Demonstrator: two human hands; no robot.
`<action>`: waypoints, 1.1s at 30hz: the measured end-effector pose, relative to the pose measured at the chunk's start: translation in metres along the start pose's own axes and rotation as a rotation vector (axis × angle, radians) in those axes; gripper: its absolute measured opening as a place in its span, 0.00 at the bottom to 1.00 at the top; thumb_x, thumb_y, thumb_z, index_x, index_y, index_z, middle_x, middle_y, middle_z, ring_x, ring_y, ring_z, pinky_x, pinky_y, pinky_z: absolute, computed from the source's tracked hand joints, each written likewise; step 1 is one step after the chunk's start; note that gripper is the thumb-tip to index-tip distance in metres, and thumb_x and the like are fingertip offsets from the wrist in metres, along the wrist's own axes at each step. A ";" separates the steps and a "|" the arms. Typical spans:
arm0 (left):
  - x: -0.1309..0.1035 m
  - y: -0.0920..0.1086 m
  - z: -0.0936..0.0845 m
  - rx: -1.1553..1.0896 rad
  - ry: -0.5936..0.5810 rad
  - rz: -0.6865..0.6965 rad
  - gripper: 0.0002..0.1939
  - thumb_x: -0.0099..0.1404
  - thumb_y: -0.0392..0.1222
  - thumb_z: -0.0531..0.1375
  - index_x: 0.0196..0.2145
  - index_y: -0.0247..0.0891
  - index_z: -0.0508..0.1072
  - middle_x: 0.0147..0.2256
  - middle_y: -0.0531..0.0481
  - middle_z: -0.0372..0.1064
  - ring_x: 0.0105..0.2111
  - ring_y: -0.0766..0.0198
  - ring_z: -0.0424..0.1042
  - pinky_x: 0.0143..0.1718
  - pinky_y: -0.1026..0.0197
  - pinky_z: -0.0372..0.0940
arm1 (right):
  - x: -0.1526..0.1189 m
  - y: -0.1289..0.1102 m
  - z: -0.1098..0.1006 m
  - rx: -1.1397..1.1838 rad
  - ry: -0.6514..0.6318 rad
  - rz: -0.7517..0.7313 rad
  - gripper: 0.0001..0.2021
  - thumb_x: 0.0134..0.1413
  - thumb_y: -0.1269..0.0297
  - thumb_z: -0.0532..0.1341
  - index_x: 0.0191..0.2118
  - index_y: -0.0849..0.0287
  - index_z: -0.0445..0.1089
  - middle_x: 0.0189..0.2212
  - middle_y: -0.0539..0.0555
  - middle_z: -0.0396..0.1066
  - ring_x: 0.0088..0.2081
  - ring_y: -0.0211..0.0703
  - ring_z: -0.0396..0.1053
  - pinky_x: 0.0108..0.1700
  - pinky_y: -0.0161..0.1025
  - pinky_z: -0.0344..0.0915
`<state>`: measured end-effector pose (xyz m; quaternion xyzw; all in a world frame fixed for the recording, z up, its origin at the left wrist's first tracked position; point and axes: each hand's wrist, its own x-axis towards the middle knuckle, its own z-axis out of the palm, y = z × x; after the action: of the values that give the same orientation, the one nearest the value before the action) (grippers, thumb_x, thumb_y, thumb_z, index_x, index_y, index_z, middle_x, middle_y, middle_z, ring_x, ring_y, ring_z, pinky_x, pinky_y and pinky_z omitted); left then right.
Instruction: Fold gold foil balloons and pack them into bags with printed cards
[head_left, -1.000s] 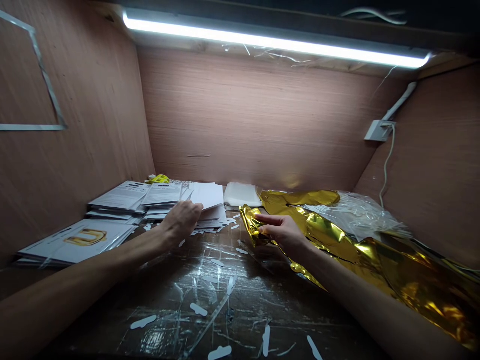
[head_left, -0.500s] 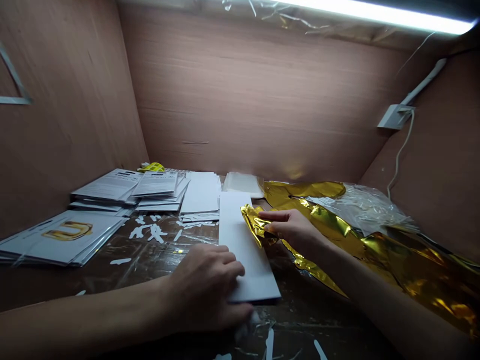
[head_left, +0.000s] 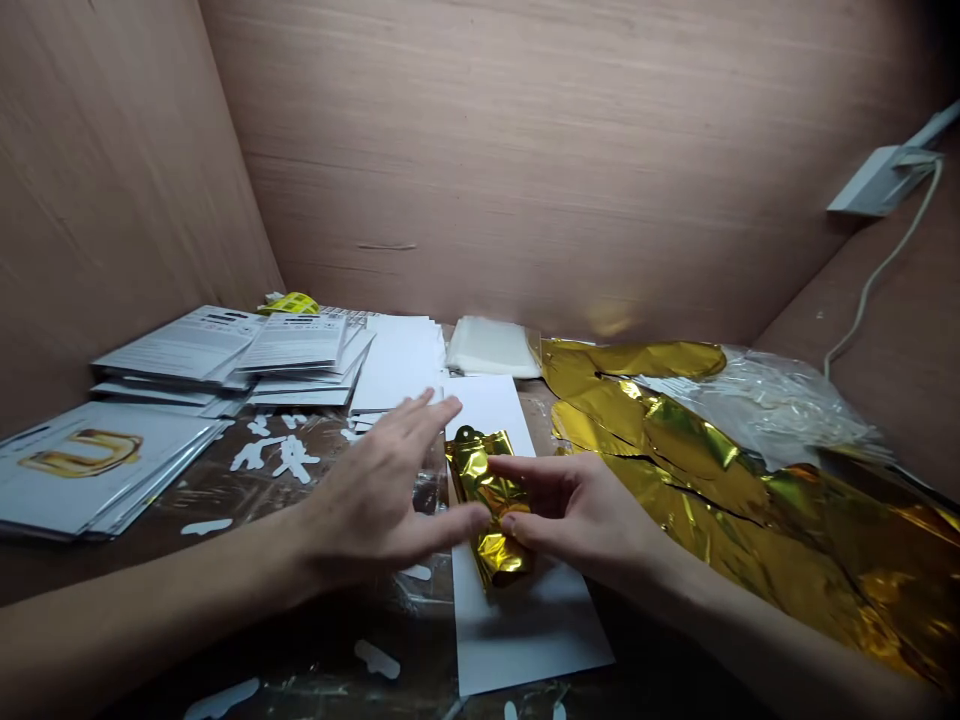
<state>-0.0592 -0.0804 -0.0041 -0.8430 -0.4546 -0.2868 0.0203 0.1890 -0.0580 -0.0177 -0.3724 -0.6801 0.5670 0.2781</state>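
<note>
A folded gold foil balloon [head_left: 491, 555] is over a long white card [head_left: 536, 630], pinched between the thumb and fingers of my right hand [head_left: 592, 505]. Its small rounded tab points to the back left. My left hand [head_left: 379, 475] is just left of the foil, fingers stretched out and apart from the thumb. The left thumb tip overlaps the foil's left edge; I cannot tell if it presses on it. More flat gold foil balloons [head_left: 675, 490] lie in a spread pile to the right of my right hand.
Packed cards [head_left: 184, 345] stand in stacks at left, one front pack [head_left: 105, 465] showing a gold U. White cards [head_left: 397, 360] and clear bags [head_left: 491, 348] lie at the back. Small white paper scraps [head_left: 292, 458] litter the table. Clear plastic [head_left: 780, 405] lies at right, below a socket box [head_left: 874, 182].
My right hand has brought the folded foil left and nearer, over the white card. My left hand has come off the card and opened beside the foil. The view has tilted down.
</note>
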 end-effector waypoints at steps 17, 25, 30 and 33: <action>-0.015 0.016 0.010 -0.162 0.001 -0.025 0.25 0.69 0.48 0.59 0.60 0.38 0.68 0.57 0.42 0.73 0.54 0.53 0.74 0.55 0.54 0.71 | -0.034 -0.046 -0.006 -0.469 -0.227 0.307 0.10 0.43 0.71 0.68 0.36 0.58 0.81 0.23 0.48 0.73 0.22 0.35 0.62 0.22 0.32 0.50; -0.005 -0.006 0.020 0.057 -0.316 0.073 0.25 0.73 0.54 0.55 0.64 0.47 0.68 0.67 0.46 0.59 0.67 0.47 0.59 0.68 0.39 0.55 | -0.036 -0.040 -0.031 -0.448 -0.216 0.372 0.15 0.44 0.69 0.68 0.42 0.57 0.81 0.24 0.49 0.75 0.22 0.36 0.64 0.21 0.32 0.50; 0.013 -0.002 0.026 0.036 -0.369 0.041 0.24 0.75 0.51 0.51 0.63 0.41 0.69 0.65 0.44 0.61 0.68 0.49 0.56 0.67 0.44 0.57 | -0.033 -0.020 -0.039 -0.366 -0.224 0.331 0.22 0.45 0.66 0.69 0.49 0.58 0.79 0.26 0.49 0.75 0.24 0.37 0.63 0.23 0.31 0.53; 0.022 0.010 0.029 -0.056 -0.381 0.100 0.23 0.75 0.49 0.52 0.60 0.37 0.72 0.64 0.41 0.63 0.67 0.51 0.59 0.67 0.47 0.57 | -0.043 -0.014 -0.042 -0.381 -0.178 0.293 0.25 0.45 0.66 0.69 0.53 0.56 0.78 0.26 0.49 0.74 0.25 0.38 0.63 0.24 0.32 0.54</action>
<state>-0.0290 -0.0615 -0.0149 -0.9037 -0.3998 -0.1335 -0.0754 0.2449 -0.0709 0.0062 -0.4612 -0.7352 0.4936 0.0567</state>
